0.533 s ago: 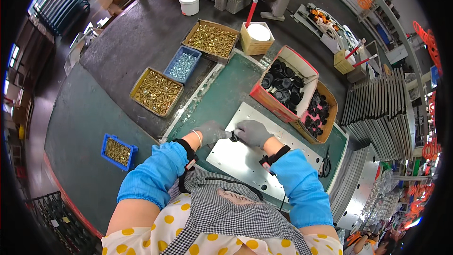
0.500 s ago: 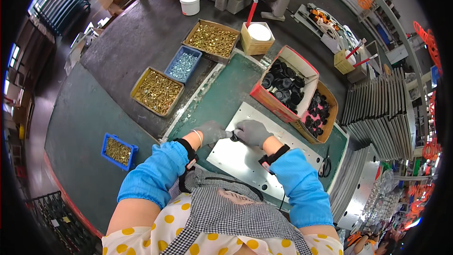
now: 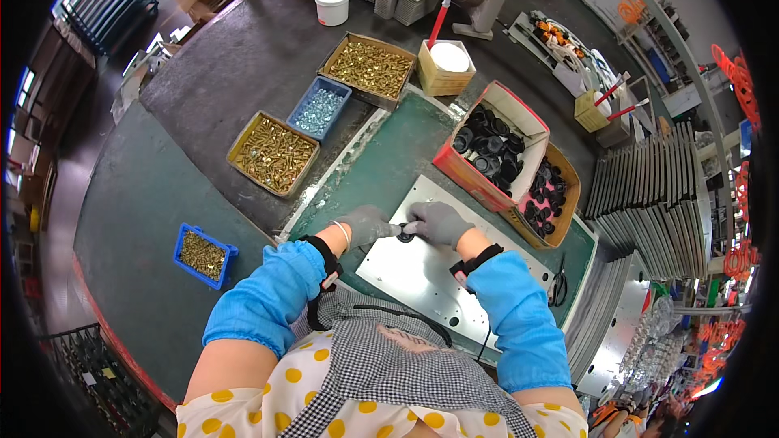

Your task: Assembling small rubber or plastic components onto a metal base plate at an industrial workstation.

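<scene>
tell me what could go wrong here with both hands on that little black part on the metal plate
The small black part sits pinched between the left hand and right hand, so it might slip off the metal plate. The plate's near edge overhangs toward the person and could shift. The red box of black parts stands close and might get knocked.

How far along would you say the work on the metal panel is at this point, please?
Early, it seems. The metal panel lies flat on the green mat, and both gloved hands, left hand and right hand, meet over one small black part at its near edge. No other fitted parts show on the panel. The red-edged box is full of black parts.
</scene>
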